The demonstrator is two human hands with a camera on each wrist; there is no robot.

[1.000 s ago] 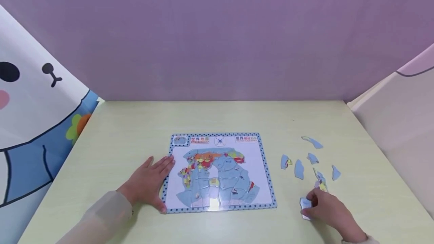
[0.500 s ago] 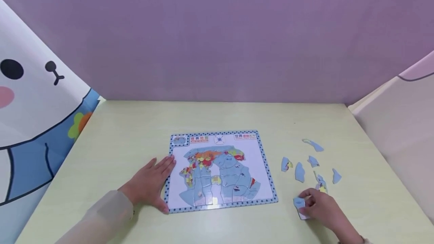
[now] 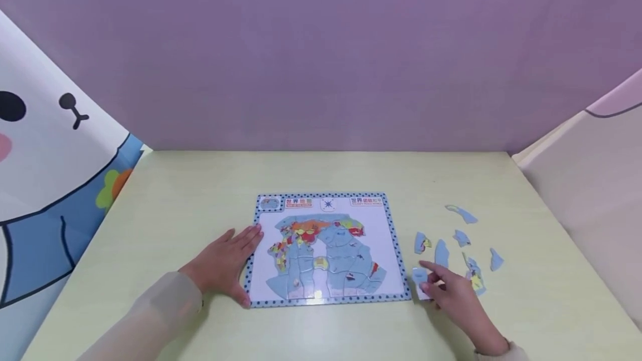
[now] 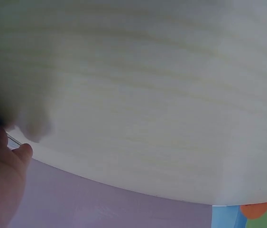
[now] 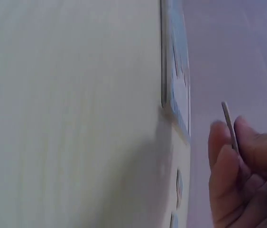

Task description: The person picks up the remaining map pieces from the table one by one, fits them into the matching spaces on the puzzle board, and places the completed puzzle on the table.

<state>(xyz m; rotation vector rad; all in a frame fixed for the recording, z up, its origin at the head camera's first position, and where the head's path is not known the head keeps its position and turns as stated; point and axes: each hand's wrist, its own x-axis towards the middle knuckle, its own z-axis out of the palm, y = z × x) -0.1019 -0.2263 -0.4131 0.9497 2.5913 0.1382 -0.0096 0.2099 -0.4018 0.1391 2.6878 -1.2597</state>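
A world-map jigsaw board (image 3: 391, 249) with a dotted blue border lies on the table, many map pieces fitted in its middle. My left hand (image 3: 225, 261) rests on its left edge with fingers spread; the left wrist view catches only part of that hand (image 4: 3, 175). Beside the board's lower right corner, my right hand (image 3: 453, 291) pinches a blue and white puzzle piece (image 3: 419, 283) between thumb and fingers. In the right wrist view this piece (image 5: 230, 124) appears edge-on, raised off the table. White backing shows in a gap above the yellow-marked piece (image 3: 320, 263).
Several loose pieces lie right of the board, among them a long curved one (image 3: 462, 214), a plain blue one (image 3: 442, 253) and a multicoloured one (image 3: 474, 274). A purple cloth (image 3: 321, 60) rises behind the table (image 3: 200, 183), with printed cloth at the left (image 3: 55, 177).
My right hand has lifted the pinched piece and carried it left and away from me, toward the board's lower right corner. The left hand has stayed on the board's edge.
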